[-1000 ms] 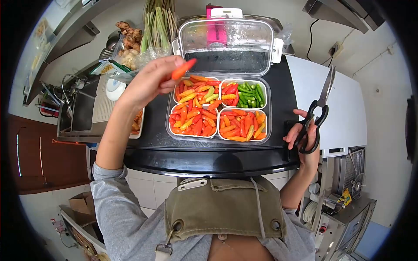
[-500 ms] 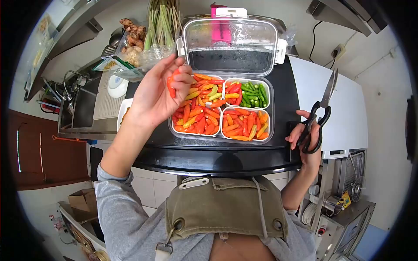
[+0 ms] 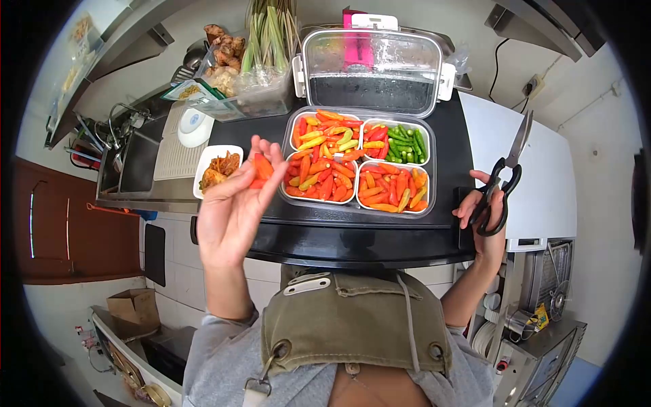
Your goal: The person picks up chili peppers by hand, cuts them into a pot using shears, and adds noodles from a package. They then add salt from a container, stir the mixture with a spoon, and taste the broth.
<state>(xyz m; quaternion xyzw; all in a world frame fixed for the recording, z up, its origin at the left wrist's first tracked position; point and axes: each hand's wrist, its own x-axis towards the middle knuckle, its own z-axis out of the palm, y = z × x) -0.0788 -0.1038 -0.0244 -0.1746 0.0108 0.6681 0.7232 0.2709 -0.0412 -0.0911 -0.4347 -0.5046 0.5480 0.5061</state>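
Note:
My left hand [image 3: 224, 220] is raised palm up at the left front of the clear container [image 3: 432, 193], its fingers curled around red chili peppers [image 3: 262, 169]. In my right hand [image 3: 487, 203], at the counter's right edge, is a pair of black-handled scissors [image 3: 519, 139] with the blades pointing up. White boxes inside the container hold chilies: orange, red and yellow ones [image 3: 325, 180] at left and front right, and green chilies [image 3: 407, 144] beside red ones at back right. Just beyond my left hand is a white dish [image 3: 201, 178] of orange-brown and greenish bits.
The clear lid [image 3: 369, 78] leans upright behind the container. At back left a plastic bin [image 3: 261, 105] holds roots and lemongrass [image 3: 271, 41]. Further left are a round white device [image 3: 194, 127] and a sink [image 3: 142, 156]. A white surface [image 3: 536, 176] adjoins the counter at right.
My left hand has drawn back from over the container toward me and to the left, still with red chilies in it. My right hand keeps the scissors in nearly the same place.

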